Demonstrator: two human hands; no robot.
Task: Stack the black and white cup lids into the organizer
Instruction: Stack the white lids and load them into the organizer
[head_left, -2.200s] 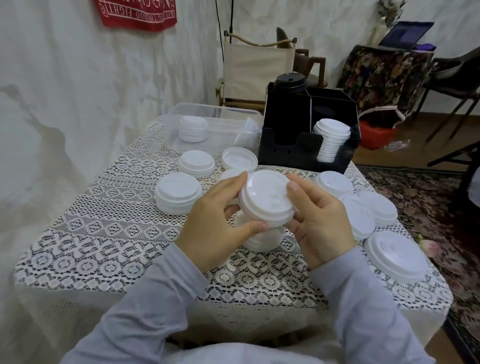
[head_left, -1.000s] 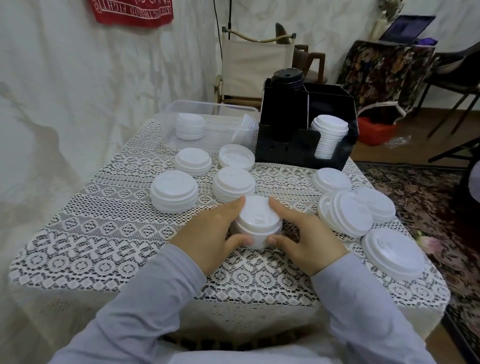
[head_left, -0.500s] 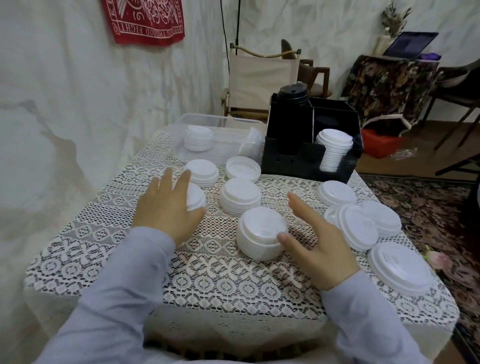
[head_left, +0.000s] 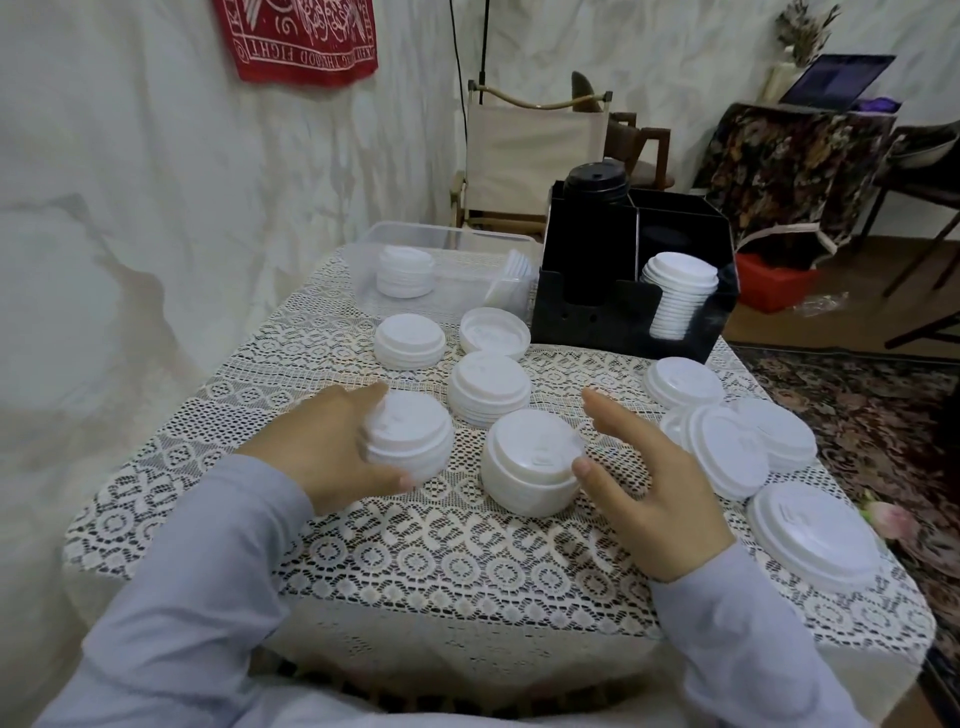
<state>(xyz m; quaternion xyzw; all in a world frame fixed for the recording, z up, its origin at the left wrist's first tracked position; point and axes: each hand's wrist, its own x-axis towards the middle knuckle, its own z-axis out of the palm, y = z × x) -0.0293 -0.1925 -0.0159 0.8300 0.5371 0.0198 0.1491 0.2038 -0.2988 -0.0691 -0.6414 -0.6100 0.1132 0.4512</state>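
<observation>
Lace cloth strewn with white lid stacks; one hand takes a stack.

Nearest, the left hand curls its fingers round the left stack, which is blurred. The right hand is spread, thumb touching the middle stack. Other piles lie to the right and behind. Farther off stand a clear bin and the black organizer, with black lids in its left slot and white lids at its right front. Beyond are a draped wall, red banner, chair and rug. Half a second ago the left hand lay flat on that stack, farther off; a second ago both hands held the middle stack.
</observation>
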